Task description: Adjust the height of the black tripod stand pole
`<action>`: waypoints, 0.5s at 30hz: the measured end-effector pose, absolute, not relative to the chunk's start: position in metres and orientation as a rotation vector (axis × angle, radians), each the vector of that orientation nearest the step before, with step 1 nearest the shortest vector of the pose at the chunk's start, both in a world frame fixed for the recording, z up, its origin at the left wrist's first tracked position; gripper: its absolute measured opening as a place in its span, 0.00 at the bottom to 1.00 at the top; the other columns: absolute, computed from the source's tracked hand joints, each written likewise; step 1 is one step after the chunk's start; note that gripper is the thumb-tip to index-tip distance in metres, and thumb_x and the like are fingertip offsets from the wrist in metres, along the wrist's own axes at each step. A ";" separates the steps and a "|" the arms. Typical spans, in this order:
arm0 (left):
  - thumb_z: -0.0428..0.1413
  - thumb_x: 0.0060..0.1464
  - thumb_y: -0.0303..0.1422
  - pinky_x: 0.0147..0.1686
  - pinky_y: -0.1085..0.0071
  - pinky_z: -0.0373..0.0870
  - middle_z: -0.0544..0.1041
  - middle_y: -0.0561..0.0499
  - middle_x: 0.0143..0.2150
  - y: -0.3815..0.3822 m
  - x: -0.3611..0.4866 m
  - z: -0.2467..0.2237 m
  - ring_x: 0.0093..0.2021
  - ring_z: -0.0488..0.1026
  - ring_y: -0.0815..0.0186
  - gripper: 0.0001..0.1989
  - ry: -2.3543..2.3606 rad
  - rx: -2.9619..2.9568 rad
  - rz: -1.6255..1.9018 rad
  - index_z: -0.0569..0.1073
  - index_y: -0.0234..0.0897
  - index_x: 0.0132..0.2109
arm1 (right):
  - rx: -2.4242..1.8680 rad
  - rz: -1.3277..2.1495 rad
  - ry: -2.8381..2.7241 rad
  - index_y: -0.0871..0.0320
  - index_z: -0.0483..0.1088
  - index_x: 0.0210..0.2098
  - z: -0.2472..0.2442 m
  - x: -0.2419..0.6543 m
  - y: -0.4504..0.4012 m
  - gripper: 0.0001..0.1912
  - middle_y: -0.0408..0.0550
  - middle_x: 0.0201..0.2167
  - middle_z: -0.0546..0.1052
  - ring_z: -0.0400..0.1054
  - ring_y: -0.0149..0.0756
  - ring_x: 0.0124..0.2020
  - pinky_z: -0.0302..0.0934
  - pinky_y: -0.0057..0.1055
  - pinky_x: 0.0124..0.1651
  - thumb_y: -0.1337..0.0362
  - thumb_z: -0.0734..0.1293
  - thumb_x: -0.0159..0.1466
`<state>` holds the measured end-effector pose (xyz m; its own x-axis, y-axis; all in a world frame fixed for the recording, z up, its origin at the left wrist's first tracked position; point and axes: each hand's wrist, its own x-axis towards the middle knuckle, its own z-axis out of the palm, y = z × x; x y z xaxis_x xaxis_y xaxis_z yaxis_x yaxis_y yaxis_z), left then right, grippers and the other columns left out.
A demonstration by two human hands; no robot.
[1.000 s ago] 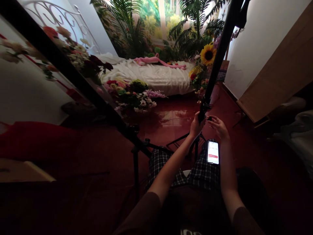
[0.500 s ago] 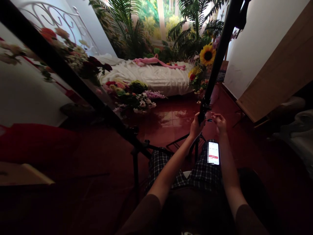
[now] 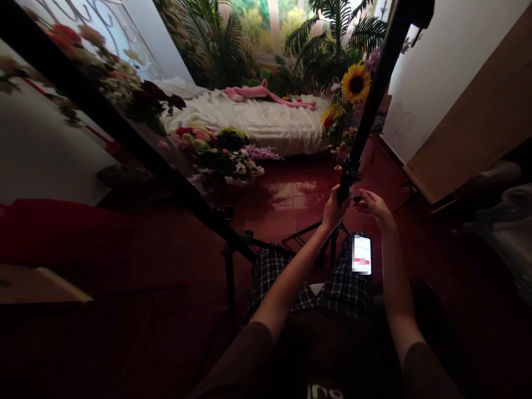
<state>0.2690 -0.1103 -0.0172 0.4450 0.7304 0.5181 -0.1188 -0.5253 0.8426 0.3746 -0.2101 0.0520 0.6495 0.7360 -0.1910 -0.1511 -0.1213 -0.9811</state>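
My left hand (image 3: 333, 210) is wrapped round a black stand pole (image 3: 366, 124) that slants up to the right. Just right of the pole, my right hand (image 3: 374, 206) has its fingertips at a small dark piece (image 3: 357, 199), too small to make out clearly. A knob or clamp (image 3: 351, 170) sits on the pole above my left hand. On my thigh in checked shorts lies a phone (image 3: 362, 256) with a lit screen. The legs of the stand (image 3: 303, 231) spread near my knees.
Another black pole (image 3: 124, 133) crosses the left side. Flowers (image 3: 233, 158) stand before a white-draped bed (image 3: 266, 122) bearing a pink plush toy (image 3: 249, 92). A wooden board (image 3: 465, 127) leans at the right, near a carved chair (image 3: 517, 221).
My right hand has turned, its wrist bent and shifted slightly right, with the small dark piece still at its fingertips. My left hand stays on the pole. The view has shifted slightly.
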 end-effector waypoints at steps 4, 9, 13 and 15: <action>0.56 0.58 0.45 0.36 0.71 0.69 0.77 0.48 0.38 -0.109 0.270 -0.020 0.33 0.74 0.65 0.28 0.544 1.810 1.212 0.61 0.39 0.61 | -1.377 0.713 -0.672 0.55 0.71 0.48 0.051 0.375 -0.213 0.31 0.40 0.28 0.78 0.74 0.31 0.31 0.69 0.28 0.36 0.59 0.79 0.46; 0.54 0.59 0.46 0.36 0.71 0.69 0.77 0.47 0.39 -0.107 0.272 -0.025 0.34 0.75 0.65 0.28 0.524 1.804 1.237 0.61 0.38 0.61 | -1.296 0.497 -0.938 0.50 0.71 0.51 0.067 0.371 -0.212 0.33 0.42 0.41 0.78 0.72 0.32 0.46 0.66 0.32 0.52 0.63 0.79 0.46; 0.53 0.59 0.46 0.40 0.69 0.71 0.77 0.43 0.46 -0.105 0.274 -0.030 0.41 0.76 0.63 0.28 0.506 1.798 1.248 0.61 0.38 0.62 | -1.373 0.411 -1.048 0.52 0.73 0.46 0.079 0.351 -0.186 0.29 0.45 0.44 0.79 0.72 0.36 0.48 0.66 0.34 0.52 0.58 0.80 0.45; 0.54 0.58 0.46 0.44 0.67 0.72 0.76 0.41 0.49 -0.104 0.276 -0.032 0.46 0.76 0.60 0.29 0.504 1.808 1.271 0.61 0.38 0.62 | -1.478 0.330 -1.043 0.54 0.74 0.40 0.080 0.338 -0.168 0.26 0.45 0.38 0.80 0.74 0.39 0.44 0.67 0.35 0.49 0.54 0.80 0.43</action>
<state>0.2763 -0.1041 -0.0319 0.4030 0.7215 0.5630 -0.1392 -0.5597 0.8169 0.3377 -0.1680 0.0798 0.5523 0.7498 0.3644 0.4034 0.1421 -0.9039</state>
